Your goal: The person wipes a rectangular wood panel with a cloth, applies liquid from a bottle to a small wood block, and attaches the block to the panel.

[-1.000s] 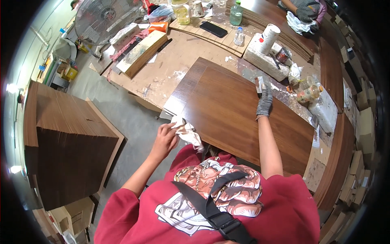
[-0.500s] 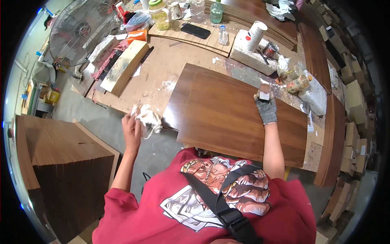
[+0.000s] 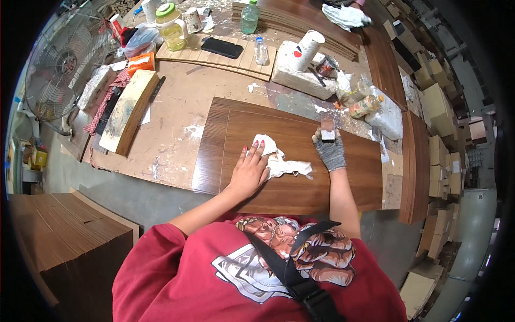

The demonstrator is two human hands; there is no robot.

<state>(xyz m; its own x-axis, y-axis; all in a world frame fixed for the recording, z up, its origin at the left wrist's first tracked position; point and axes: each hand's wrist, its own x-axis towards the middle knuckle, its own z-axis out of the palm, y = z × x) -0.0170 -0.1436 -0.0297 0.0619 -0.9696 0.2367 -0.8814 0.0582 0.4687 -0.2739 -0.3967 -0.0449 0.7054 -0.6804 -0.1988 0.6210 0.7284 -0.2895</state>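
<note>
The panel [image 3: 295, 193] is brown (wood-grained), the cloth [image 3: 278, 167] white, the glove [image 3: 331, 154] grey.

Count of items at the worktop [image 3: 179, 91]: two hands of the wearer, the left hand [image 3: 250, 170] and the right hand [image 3: 330, 153]; one white cloth [image 3: 289, 168]; one small block [image 3: 328, 130]; one near brown panel [image 3: 299, 140]; one phone [image 3: 221, 48]; one green-lidded jug [image 3: 171, 36]; one blue-capped bottle [image 3: 260, 53]; one orange packet [image 3: 141, 64]; one fan [image 3: 66, 65].
</note>
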